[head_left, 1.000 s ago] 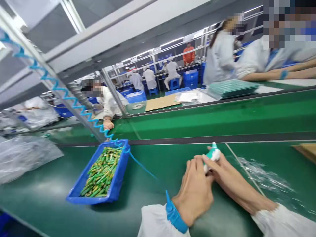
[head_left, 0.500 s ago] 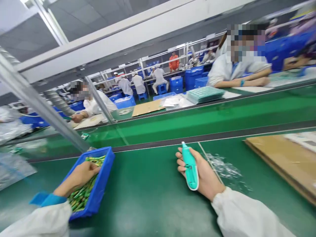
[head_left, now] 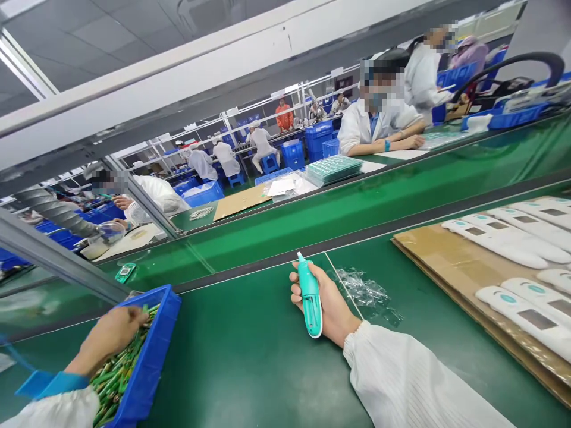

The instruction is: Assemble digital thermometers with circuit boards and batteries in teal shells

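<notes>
One head-worn camera looks forward and down across the conveyor belt (head_left: 401, 196), with the horizon tilted up to the right. It sits close on the belt's near side, the left hand (head_left: 111, 333) and right hand (head_left: 334, 309) just below; past the belt's far side, other workstations recede

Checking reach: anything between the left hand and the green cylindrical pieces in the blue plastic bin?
Nothing visible: the left hand lies on green cylindrical pieces in blue plastic bin; right hand grips a teal plastic device.
</notes>
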`<state>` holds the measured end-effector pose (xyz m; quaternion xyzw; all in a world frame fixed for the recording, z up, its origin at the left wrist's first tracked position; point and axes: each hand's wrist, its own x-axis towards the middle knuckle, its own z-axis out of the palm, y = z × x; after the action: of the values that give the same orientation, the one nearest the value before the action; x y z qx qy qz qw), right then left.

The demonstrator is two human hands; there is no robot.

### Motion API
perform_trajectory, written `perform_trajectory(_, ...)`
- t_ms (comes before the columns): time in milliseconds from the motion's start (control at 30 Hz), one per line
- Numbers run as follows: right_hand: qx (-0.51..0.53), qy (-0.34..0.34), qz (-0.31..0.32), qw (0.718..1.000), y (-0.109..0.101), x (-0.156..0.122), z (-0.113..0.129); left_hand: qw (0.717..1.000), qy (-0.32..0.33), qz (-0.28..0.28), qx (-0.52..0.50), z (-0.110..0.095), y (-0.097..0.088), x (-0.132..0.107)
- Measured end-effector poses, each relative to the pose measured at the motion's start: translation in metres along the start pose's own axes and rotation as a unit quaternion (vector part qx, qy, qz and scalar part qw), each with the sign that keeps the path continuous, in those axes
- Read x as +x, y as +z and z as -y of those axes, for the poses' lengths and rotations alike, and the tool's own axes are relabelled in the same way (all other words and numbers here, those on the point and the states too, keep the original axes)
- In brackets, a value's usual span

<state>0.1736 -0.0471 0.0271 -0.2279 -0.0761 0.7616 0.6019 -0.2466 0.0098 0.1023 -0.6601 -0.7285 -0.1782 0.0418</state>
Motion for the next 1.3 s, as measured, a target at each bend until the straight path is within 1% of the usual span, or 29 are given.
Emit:
perform_trajectory(67,0.001,-0.013,0.008,1.0,-0.001,0.001,-0.001,1.0,0.022,-0.009,-0.008,-0.032,-0.004,-0.009)
perform_trajectory(100,0.0,-0.02,0.011,1.0,-0.002,0.001,-0.001,0.998,0.039,0.001,-0.046,-0.052,-0.003,-0.018)
perform_trajectory(133,-0.003,-0.028,0.011,1.0,-0.002,0.002,-0.001,0.991,0.062,0.035,-0.111,-0.075,0.0,-0.028)
perform_trajectory(167,-0.006,-0.036,0.009,0.999,-0.003,0.002,-0.001,0.975,0.074,0.07,-0.198,-0.098,0.006,-0.039)
perform_trajectory(200,-0.009,-0.042,0.008,0.999,-0.004,0.003,-0.001,0.956,0.074,0.091,-0.27,-0.121,0.014,-0.05)
perform_trajectory(267,-0.016,-0.053,0.008,0.998,-0.004,0.003,0.0,0.924,0.067,0.111,-0.359,-0.16,0.032,-0.072)
perform_trajectory(300,-0.017,-0.058,0.01,0.998,-0.004,0.003,0.0,0.911,0.061,0.116,-0.39,-0.176,0.04,-0.081)
perform_trajectory(400,-0.019,-0.075,0.01,0.997,-0.004,0.004,0.002,0.881,0.041,0.14,-0.45,-0.211,0.058,-0.104)
perform_trajectory(433,-0.021,-0.084,0.006,0.996,-0.004,0.004,0.003,0.872,0.036,0.159,-0.461,-0.22,0.062,-0.11)
perform_trajectory(500,-0.023,-0.105,-0.011,0.994,-0.005,0.006,0.003,0.856,0.034,0.212,-0.47,-0.237,0.067,-0.122)
perform_trajectory(567,-0.022,-0.114,-0.026,0.993,-0.006,0.008,0.003,0.845,0.041,0.258,-0.466,-0.254,0.071,-0.133)
perform_trajectory(633,-0.021,-0.107,-0.027,0.994,-0.008,0.009,0.003,0.846,0.049,0.273,-0.455,-0.267,0.073,-0.14)
perform_trajectory(733,-0.025,-0.096,-0.014,0.995,-0.009,0.009,0.003,0.852,0.043,0.265,-0.449,-0.278,0.077,-0.145)
perform_trajectory(833,-0.018,-0.102,-0.016,0.995,-0.009,0.008,0.003,0.849,0.035,0.259,-0.458,-0.279,0.079,-0.146)
perform_trajectory(967,0.001,-0.109,-0.009,0.994,-0.007,0.007,0.003,0.863,0.015,0.221,-0.454,-0.279,0.084,-0.15)
perform_trajectory(1033,0.01,-0.112,-0.004,0.994,-0.006,0.007,0.004,0.855,-0.002,0.201,-0.478,-0.282,0.088,-0.154)
perform_trajectory(1133,0.018,-0.112,-0.001,0.994,-0.006,0.006,0.002,0.83,-0.028,0.187,-0.526,-0.288,0.095,-0.158)
perform_trajectory(1167,0.017,-0.108,0.003,0.994,-0.006,0.006,0.001,0.828,-0.034,0.181,-0.53,-0.29,0.097,-0.158)
perform_trajectory(1267,0.022,-0.083,0.023,0.996,-0.005,0.004,-0.002,0.839,-0.047,0.168,-0.515,-0.295,0.098,-0.153)
perform_trajectory(1300,0.025,-0.076,0.029,0.996,-0.004,0.003,-0.002,0.838,-0.052,0.167,-0.517,-0.296,0.097,-0.15)
